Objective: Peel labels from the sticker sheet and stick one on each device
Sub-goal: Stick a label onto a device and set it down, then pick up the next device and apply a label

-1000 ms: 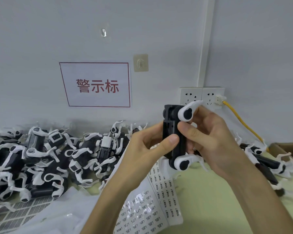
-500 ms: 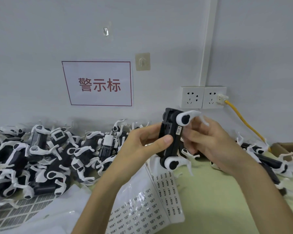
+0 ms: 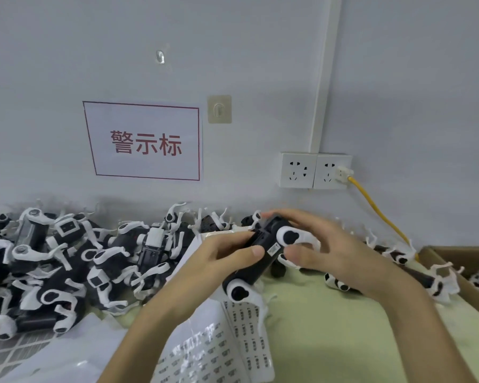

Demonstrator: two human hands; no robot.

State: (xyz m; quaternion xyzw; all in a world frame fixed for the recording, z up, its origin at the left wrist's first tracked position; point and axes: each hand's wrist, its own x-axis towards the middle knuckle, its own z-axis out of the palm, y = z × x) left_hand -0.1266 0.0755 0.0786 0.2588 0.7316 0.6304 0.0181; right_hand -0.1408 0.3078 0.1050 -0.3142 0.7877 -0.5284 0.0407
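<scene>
Both my hands hold one black device [image 3: 262,254] with white legs, tilted above the green table. A small white label [image 3: 273,248] sits on its upper face. My left hand [image 3: 227,258] grips the device's near side, thumb lying beside the label. My right hand [image 3: 324,250] holds the far side, its thumb just right of the label and its fingers spread over a white leg. The sticker sheet [image 3: 244,338], printed with rows of small labels, lies on the table under my left forearm.
A pile of several black-and-white devices [image 3: 67,261] fills the table's left side. More devices [image 3: 415,275] lie at the right beside a cardboard box [image 3: 465,275]. Wall sockets [image 3: 314,170] with a yellow cable [image 3: 376,208] are behind. Plastic film [image 3: 53,357] lies bottom left.
Both hands have lowered the device from upright near the sockets to a tilted position close to the table. The label now shows on its face.
</scene>
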